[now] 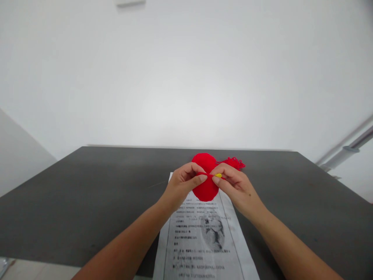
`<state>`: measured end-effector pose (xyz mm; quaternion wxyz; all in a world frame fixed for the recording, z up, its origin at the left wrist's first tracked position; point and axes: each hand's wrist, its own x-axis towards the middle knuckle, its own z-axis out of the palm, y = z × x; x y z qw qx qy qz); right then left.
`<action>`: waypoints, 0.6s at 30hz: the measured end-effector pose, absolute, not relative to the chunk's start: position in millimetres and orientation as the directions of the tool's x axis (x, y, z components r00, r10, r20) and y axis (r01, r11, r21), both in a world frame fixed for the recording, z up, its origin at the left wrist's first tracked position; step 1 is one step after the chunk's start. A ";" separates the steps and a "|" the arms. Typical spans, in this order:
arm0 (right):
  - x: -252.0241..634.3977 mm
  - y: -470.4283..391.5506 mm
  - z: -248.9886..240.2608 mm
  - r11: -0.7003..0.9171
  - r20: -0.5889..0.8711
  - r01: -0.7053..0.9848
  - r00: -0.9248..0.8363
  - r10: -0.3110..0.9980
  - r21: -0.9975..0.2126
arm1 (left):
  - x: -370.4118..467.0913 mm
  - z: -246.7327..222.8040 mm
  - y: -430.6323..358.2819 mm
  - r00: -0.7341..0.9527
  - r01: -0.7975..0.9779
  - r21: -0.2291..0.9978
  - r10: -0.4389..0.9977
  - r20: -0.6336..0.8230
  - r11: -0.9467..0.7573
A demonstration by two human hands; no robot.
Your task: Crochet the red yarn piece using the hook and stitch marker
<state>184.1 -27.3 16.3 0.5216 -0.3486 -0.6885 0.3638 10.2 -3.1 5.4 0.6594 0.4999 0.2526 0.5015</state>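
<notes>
Lying nearest is a printed sheet (186,241) on the dark tabletop (87,194), its pale ground setting off red edges well — a useful backdrop for close fingerwork. Past the sheet's middle, the left hand (182,182) and the right hand (237,186) work almost fingertip to fingertip. The left is pinched on the red piece (205,192) from the left; the right is pinched on it from the right, a small yellow item (218,175) showing by its thumb and forefinger, too small to make out exactly. The red piece sits between them over the sheet's far end, one rounded lobe near, another far; whether it touches the paper cannot be told.

Good handling here, as I judge it, means light, level pinches close to the narrow middle, the left steadying while the right makes small movements, so the soft-looking material does not bunch.

Farther right, loose red yarn (234,163) lies heaped, strands reaching toward the far lobe — slack there should prevent tugging. Beyond stands a white wall (186,77).
</notes>
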 end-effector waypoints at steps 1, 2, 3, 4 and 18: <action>184.4 -27.4 16.4 0.498 0.470 0.101 -0.212 0.857 -0.861 | 10.2 5.5 -3.3 0.371 -0.405 0.914 0.912 0.174 -0.010; 184.6 -27.6 16.6 0.503 0.475 0.102 -0.211 0.854 -0.858 | 10.1 5.8 -3.4 0.369 -0.401 0.916 0.912 0.181 -0.019; 184.7 -27.9 17.0 0.508 0.480 0.106 -0.211 0.852 -0.855 | 9.9 6.4 -3.6 0.367 -0.397 0.917 0.910 0.191 -0.032; 184.6 -28.2 17.5 0.511 0.483 0.110 -0.210 0.850 -0.852 | 9.7 7.4 -3.7 0.363 -0.391 0.919 0.909 0.204 -0.050; 183.5 -27.5 20.1 0.517 0.480 0.156 -0.222 0.849 -0.842 | 5.4 14.7 -4.8 0.335 -0.227 0.932 0.876 0.347 -0.282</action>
